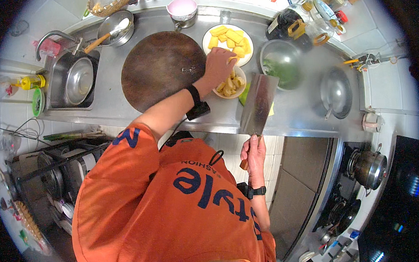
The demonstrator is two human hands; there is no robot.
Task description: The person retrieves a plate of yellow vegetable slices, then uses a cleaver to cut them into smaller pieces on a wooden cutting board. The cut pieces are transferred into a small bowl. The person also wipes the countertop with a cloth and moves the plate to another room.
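Note:
My right hand (254,155) grips the wooden handle of a cleaver (260,104). Its broad blade points away from me over the counter's front edge and covers part of a green-yellow cloth or packet (244,94). My left hand (220,66) reaches over the near rim of a white plate (208,55) with yellow rectangular pieces (234,35), possibly fried tofu. A bit of yellow shows at its fingertips; whether it is held is unclear. Just below that hand stands a small bowl (244,89) of cut yellowish chunks (230,85).
A round, dark chopping board (160,69) lies left of the plate. To the right are a bowl with green leaves (278,72) and a metal pan (336,92). A sink (54,93) is far left; bottles (284,23) stand back right. A pot (370,169) sits on the stove.

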